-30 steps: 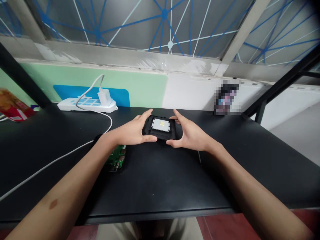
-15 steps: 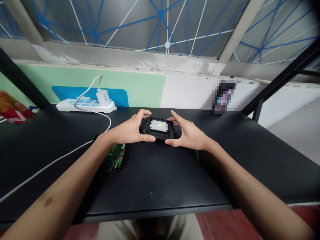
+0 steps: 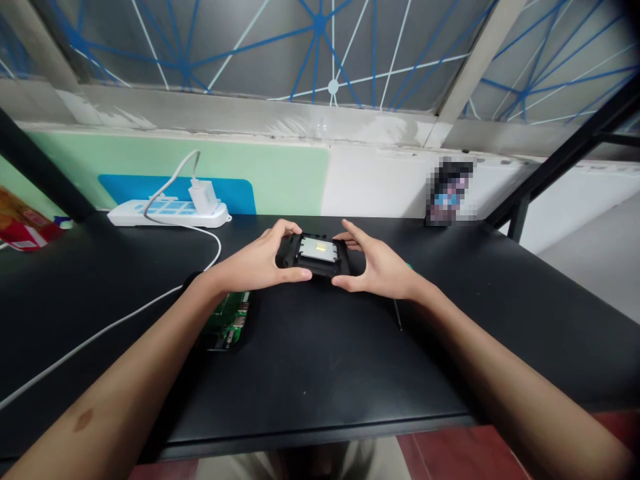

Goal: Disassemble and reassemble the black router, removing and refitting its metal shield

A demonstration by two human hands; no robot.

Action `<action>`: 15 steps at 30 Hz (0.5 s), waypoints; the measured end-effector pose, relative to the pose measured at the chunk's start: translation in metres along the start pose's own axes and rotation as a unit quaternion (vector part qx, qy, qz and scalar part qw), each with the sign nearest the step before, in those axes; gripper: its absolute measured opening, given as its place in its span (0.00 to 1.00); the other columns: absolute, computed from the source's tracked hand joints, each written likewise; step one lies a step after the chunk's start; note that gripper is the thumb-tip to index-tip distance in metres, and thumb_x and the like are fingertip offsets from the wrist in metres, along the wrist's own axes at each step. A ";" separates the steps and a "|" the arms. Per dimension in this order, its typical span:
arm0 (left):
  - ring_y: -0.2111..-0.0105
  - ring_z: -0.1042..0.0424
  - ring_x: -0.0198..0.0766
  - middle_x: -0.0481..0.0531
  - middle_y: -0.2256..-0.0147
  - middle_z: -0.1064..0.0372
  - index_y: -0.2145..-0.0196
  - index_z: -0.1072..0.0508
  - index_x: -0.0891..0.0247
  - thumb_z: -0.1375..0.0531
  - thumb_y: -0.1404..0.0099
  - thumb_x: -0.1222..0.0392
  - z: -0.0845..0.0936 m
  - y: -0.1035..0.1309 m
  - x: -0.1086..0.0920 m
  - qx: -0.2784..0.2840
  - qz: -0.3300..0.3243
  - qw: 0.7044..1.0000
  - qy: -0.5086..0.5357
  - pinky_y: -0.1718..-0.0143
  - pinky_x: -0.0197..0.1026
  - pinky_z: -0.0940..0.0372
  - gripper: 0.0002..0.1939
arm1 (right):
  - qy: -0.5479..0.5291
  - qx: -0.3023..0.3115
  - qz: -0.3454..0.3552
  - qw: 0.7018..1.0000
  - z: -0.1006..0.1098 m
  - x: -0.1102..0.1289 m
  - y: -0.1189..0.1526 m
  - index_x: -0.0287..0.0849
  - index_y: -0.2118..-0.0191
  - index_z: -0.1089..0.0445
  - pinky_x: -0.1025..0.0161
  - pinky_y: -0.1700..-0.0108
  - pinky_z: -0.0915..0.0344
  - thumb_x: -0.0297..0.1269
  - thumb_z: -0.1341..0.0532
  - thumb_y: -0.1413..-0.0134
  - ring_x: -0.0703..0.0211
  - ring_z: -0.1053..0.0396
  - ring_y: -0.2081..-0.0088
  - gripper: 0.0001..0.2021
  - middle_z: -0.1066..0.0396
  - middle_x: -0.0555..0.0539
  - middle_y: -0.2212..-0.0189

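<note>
A black device [image 3: 318,256] with a silver plate on its upper face and a small yellow patch is held above the dark table [image 3: 320,373]. My left hand [image 3: 265,260] grips its left end, thumb along the near edge and fingers at the far edge. At the right end, my right hand [image 3: 375,263] is curved round the device, its thumb by the near corner and its fingers behind. A green circuit board [image 3: 230,319] lies under my left forearm, partly hidden. Beside my right wrist a thin metal shaft [image 3: 398,315] lies on the table.
A white power strip [image 3: 170,213] with a plugged-in charger [image 3: 203,197] sits at the back left, its white cable [image 3: 110,330] crossing the table's left side. A red packet [image 3: 30,223] is at the far left. A blurred-out object [image 3: 447,193] leans on the back wall.
The view has shifted very slightly. Both hands keep nearly the same place around the black device, and the left fingertips sit a little closer on its far edge.
</note>
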State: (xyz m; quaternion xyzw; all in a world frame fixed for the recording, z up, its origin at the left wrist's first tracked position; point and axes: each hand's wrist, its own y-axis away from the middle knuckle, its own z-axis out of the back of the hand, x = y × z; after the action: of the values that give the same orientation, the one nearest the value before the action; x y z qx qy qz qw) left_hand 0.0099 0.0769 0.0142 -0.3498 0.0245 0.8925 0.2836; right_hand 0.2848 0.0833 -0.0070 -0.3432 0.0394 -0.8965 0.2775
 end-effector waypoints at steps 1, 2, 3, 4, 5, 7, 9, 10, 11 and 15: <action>0.38 0.39 0.56 0.63 0.39 0.42 0.39 0.46 0.58 0.34 0.42 0.39 0.000 0.000 0.000 -0.004 0.000 1.000 -0.007 0.39 0.57 0.41 0.41 | 0.001 -0.002 0.006 1.000 0.000 0.000 0.000 0.39 0.27 0.59 0.39 0.35 0.38 0.55 0.29 0.59 0.40 0.33 0.39 0.59 0.36 0.35 0.37; 0.38 0.40 0.56 0.63 0.38 0.42 0.38 0.47 0.57 0.33 0.42 0.38 0.001 0.001 0.000 -0.005 0.004 1.000 -0.018 0.39 0.58 0.42 0.43 | 0.003 -0.003 0.012 1.000 0.000 0.000 0.000 0.39 0.27 0.59 0.40 0.35 0.38 0.55 0.29 0.59 0.40 0.34 0.38 0.60 0.36 0.35 0.37; 0.38 0.40 0.57 0.63 0.39 0.42 0.37 0.46 0.57 0.33 0.43 0.37 0.001 0.001 -0.001 0.001 0.011 1.000 -0.029 0.39 0.59 0.42 0.44 | 0.007 -0.001 0.018 1.000 -0.001 0.000 0.000 0.39 0.27 0.59 0.40 0.34 0.38 0.55 0.28 0.59 0.40 0.34 0.38 0.60 0.36 0.35 0.37; 0.38 0.40 0.58 0.63 0.40 0.42 0.37 0.46 0.57 0.33 0.44 0.37 0.002 0.002 -0.001 0.009 0.021 0.999 -0.039 0.40 0.60 0.41 0.45 | 0.012 0.001 0.021 1.000 -0.001 0.000 0.000 0.39 0.27 0.59 0.40 0.34 0.38 0.55 0.28 0.60 0.40 0.34 0.38 0.60 0.36 0.35 0.38; 0.39 0.39 0.59 0.64 0.40 0.41 0.37 0.45 0.58 0.33 0.45 0.36 0.002 0.002 -0.001 0.016 0.028 0.998 -0.045 0.40 0.60 0.41 0.46 | 0.016 0.004 0.023 1.000 -0.001 0.000 0.000 0.39 0.27 0.59 0.40 0.34 0.38 0.55 0.28 0.60 0.40 0.34 0.38 0.60 0.35 0.35 0.38; 0.38 0.39 0.59 0.65 0.39 0.42 0.35 0.48 0.59 0.32 0.46 0.37 0.002 0.002 -0.001 0.011 0.030 0.999 -0.036 0.39 0.60 0.41 0.50 | 0.016 0.006 0.025 1.000 -0.001 0.000 0.000 0.40 0.27 0.59 0.39 0.35 0.38 0.54 0.28 0.60 0.39 0.33 0.39 0.60 0.35 0.35 0.38; 0.37 0.41 0.57 0.65 0.37 0.44 0.33 0.53 0.58 0.31 0.46 0.38 0.002 0.002 -0.002 -0.012 0.010 1.000 -0.019 0.38 0.59 0.42 0.53 | 0.003 0.000 0.029 1.000 -0.001 0.000 -0.001 0.42 0.27 0.59 0.38 0.35 0.38 0.54 0.28 0.59 0.39 0.34 0.38 0.59 0.35 0.35 0.38; 0.37 0.41 0.56 0.63 0.37 0.43 0.33 0.51 0.57 0.32 0.45 0.39 0.002 0.002 -0.002 -0.016 -0.003 1.000 -0.021 0.38 0.58 0.42 0.51 | -0.004 -0.003 0.033 0.999 -0.001 0.000 -0.001 0.43 0.27 0.59 0.38 0.35 0.38 0.54 0.28 0.59 0.40 0.34 0.38 0.59 0.36 0.35 0.38; 0.38 0.41 0.56 0.61 0.38 0.41 0.36 0.46 0.55 0.32 0.43 0.39 0.002 0.002 -0.002 -0.013 -0.016 0.999 -0.031 0.38 0.58 0.42 0.45 | -0.008 -0.004 0.037 0.999 -0.001 0.000 -0.001 0.43 0.27 0.59 0.39 0.35 0.37 0.54 0.28 0.59 0.40 0.34 0.38 0.58 0.36 0.35 0.38; 0.39 0.40 0.57 0.59 0.41 0.38 0.41 0.37 0.54 0.33 0.43 0.38 0.001 0.002 -0.001 0.000 -0.019 0.999 -0.051 0.40 0.59 0.41 0.37 | -0.007 0.000 0.039 0.999 0.000 0.001 0.000 0.42 0.28 0.58 0.40 0.35 0.38 0.53 0.27 0.60 0.42 0.33 0.39 0.59 0.35 0.35 0.39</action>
State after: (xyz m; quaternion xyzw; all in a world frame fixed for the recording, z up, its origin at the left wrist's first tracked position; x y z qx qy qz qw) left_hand 0.0087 0.0752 0.0147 -0.3039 0.0037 0.9038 0.3014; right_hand 0.2841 0.0830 -0.0064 -0.3476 0.0507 -0.8824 0.3131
